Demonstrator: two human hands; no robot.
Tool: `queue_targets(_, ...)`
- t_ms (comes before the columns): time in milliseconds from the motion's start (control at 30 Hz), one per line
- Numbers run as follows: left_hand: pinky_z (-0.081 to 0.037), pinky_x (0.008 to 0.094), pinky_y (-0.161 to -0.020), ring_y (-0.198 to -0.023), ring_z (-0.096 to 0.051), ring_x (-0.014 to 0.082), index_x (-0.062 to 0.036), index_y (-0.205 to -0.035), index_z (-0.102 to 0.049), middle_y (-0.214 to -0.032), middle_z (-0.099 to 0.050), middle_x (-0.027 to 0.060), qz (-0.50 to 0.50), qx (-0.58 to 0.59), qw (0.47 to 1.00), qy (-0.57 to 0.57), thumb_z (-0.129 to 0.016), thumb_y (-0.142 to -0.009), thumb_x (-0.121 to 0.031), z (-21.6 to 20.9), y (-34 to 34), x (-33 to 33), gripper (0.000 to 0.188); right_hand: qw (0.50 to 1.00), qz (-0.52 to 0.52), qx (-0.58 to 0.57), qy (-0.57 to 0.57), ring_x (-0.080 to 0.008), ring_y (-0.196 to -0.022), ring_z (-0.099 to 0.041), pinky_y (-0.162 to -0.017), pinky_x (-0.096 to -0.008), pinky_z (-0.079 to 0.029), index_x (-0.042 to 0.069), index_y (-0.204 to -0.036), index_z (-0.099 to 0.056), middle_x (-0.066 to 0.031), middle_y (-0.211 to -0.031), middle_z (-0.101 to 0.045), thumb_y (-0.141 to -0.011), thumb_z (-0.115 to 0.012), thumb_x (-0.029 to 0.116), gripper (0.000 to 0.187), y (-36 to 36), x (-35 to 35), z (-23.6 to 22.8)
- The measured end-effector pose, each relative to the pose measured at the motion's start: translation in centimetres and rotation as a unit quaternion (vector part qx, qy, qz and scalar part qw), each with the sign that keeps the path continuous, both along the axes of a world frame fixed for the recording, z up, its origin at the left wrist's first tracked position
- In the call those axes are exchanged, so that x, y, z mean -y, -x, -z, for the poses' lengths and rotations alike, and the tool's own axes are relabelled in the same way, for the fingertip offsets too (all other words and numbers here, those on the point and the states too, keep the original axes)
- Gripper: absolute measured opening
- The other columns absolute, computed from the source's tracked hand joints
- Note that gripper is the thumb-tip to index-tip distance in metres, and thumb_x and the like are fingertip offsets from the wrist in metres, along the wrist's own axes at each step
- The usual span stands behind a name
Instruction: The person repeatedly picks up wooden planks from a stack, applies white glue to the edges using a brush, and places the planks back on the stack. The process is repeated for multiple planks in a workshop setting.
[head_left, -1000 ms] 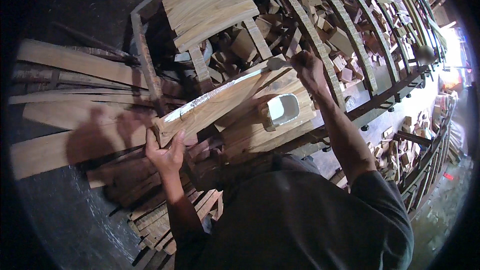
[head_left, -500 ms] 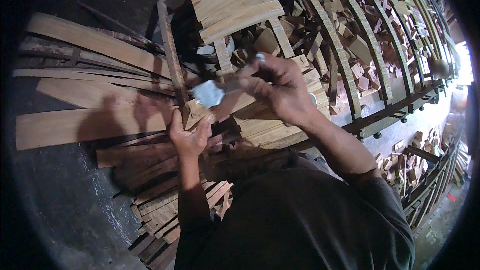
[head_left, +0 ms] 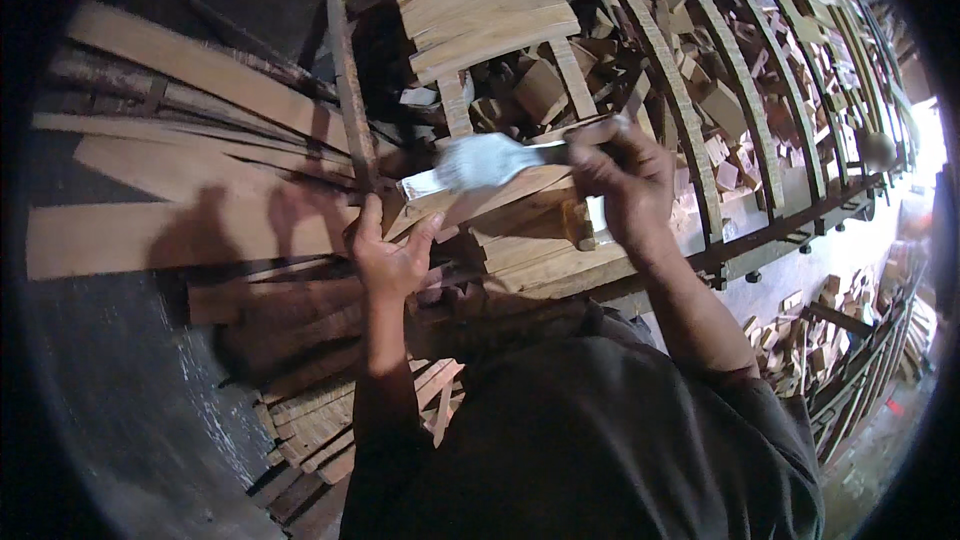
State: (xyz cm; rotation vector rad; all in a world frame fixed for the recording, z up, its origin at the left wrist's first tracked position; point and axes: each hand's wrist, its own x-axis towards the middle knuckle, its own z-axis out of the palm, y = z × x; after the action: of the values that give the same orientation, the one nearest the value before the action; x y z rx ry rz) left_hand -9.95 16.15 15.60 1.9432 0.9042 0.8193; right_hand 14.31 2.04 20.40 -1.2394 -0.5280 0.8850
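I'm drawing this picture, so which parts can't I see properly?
In the head view:
White-coated flat tool: motion blurs its edges.
White container with brown-stained side: the right hand covers much of it, so its contents are hidden.
Long, pale-brown wooden board: its underside faces away.

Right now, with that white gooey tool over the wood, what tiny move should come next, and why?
Probably a light sweep rightward along the edge: the right hand holds the white-coated tool at the wooden board, white coating shows near its left end, and the left hand steadies that end.
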Motion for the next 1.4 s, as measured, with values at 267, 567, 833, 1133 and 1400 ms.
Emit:
queue_targets(267, -0.052, 0.0293, -0.078, -0.085, -0.064, 0.0152, 0.0059, -0.109, -0.059, -0.096, -0.069, 0.01, -0.007, 0.003, 1.0, 0.003, -0.079, -0.077, -0.01, -0.5, -0.1, -0.2, 0.041, 0.996, 0.014, -0.064, 0.056, -0.0074, -0.05, -0.045, -0.045, -0.0222, -0.03, 0.004, -0.084, -0.063, 0.0001, -0.065, -0.053, -0.088, -0.065, 0.006, 0.005, -1.9, 0.3, 5.8)
queue_targets(567, -0.051, 0.0297, -0.081, -0.085, -0.064, 0.0156, 0.0048, -0.107, -0.06, -0.096, -0.069, 0.0089, -0.002, 0.0, 1.0, -0.024, -0.08, -0.077, -0.011, -1.1, -0.6, 0.0, 0.04, 0.966, 0.095, -0.133, 0.198, -0.0128, -0.038, -0.039, -0.037, -0.0291, -0.025, 0.004, -0.065, -0.056, -0.0028, -0.052, -0.046, -0.078, -0.068, 0.005, 0.017, -11.4, 2.5, 14.5)
queue_targets(833, -0.051, 0.0287, -0.079, -0.084, -0.062, 0.0143, 0.0038, -0.104, -0.058, -0.094, -0.066, 0.0074, 0.012, 0.026, 1.0, -0.001, -0.078, -0.078, -0.009, -1.3, -1.4, 0.0, 0.036, 0.934, 0.161, -0.1, 0.302, -0.0143, -0.04, -0.039, -0.04, -0.0315, -0.027, 0.005, -0.061, -0.057, -0.0037, -0.053, -0.046, -0.077, -0.067, 0.014, 0.02, -15.9, 4.3, 19.1)
queue_targets(1133, -0.05, 0.0295, -0.081, -0.089, -0.063, 0.0146, 0.004, -0.108, -0.058, -0.098, -0.067, 0.009, -0.006, -0.001, 1.0, -0.016, -0.079, -0.078, -0.012, -0.9, -0.6, -0.1, 0.04, 0.931, 0.208, 0.11, 0.278, -0.0149, -0.069, -0.059, -0.064, -0.0278, -0.048, -0.002, -0.089, -0.068, -0.0075, -0.075, -0.066, -0.082, -0.067, 0.014, 0.017, -15.8, 6.2, 18.6)
queue_targets(1400, -0.05, 0.0287, -0.081, -0.089, -0.061, 0.0143, 0.0041, -0.107, -0.057, -0.098, -0.065, 0.0084, -0.007, 0.009, 1.0, 0.008, -0.077, -0.079, -0.009, -1.2, -0.8, 0.5, 0.038, 0.957, 0.139, 0.168, 0.189, -0.0101, -0.074, -0.057, -0.068, -0.0264, -0.046, -0.002, -0.094, -0.065, -0.0049, -0.08, -0.064, -0.088, -0.068, 0.004, 0.009, -9.2, 4.6, 14.1)
